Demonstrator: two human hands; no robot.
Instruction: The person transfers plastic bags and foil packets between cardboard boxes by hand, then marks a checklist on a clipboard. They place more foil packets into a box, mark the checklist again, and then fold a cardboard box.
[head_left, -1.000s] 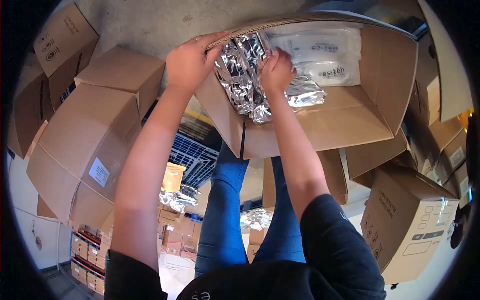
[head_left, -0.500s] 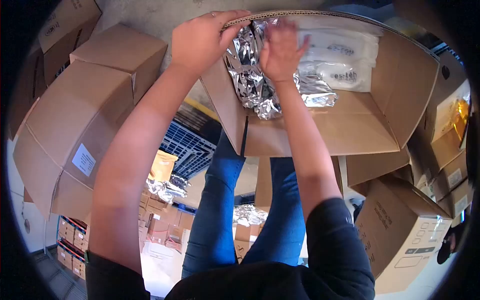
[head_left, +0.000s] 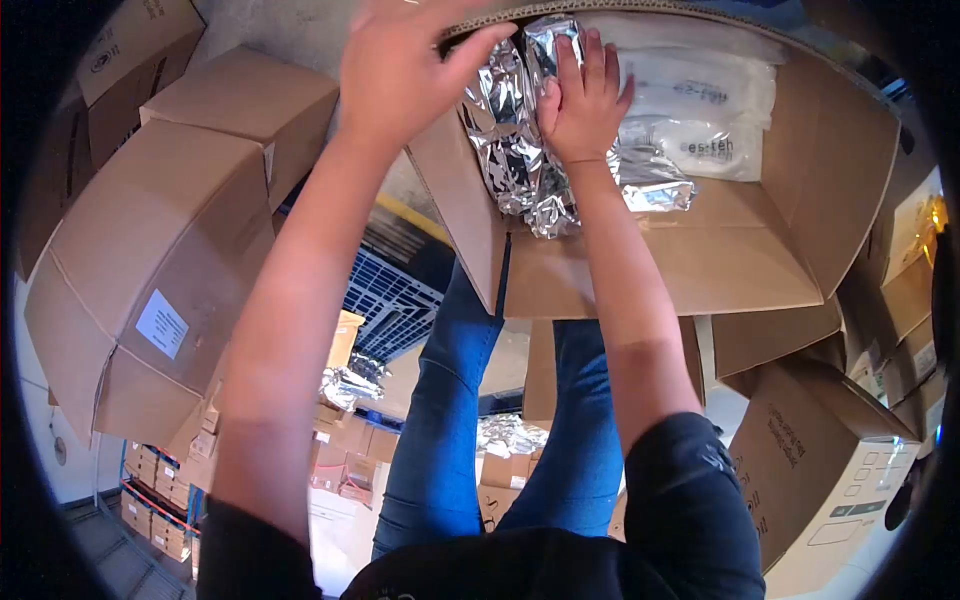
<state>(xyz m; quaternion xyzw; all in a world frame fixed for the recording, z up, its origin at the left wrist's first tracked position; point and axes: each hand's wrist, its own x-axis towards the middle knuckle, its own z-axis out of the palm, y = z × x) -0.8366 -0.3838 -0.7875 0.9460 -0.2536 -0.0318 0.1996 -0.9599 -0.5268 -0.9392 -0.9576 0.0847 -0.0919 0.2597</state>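
An open cardboard box holds crumpled silver foil packs on its left side and clear plastic packs with dark print towards the right. My right hand lies on the foil with its fingers spread. At the box's upper left corner is my left hand, its thumb stretched out apart from the other fingers beside the box edge. Part of the left hand's fingers is cut off by the top of the view.
Large cardboard boxes stand at the left, one with a white label. A printed box is at the lower right. A blue pallet and more foil lie beyond the box's near edge.
My left hand has loosened from the box's edge and opened its thumb outwards. My right hand has settled slightly lower on the foil. The box appears a little further right.
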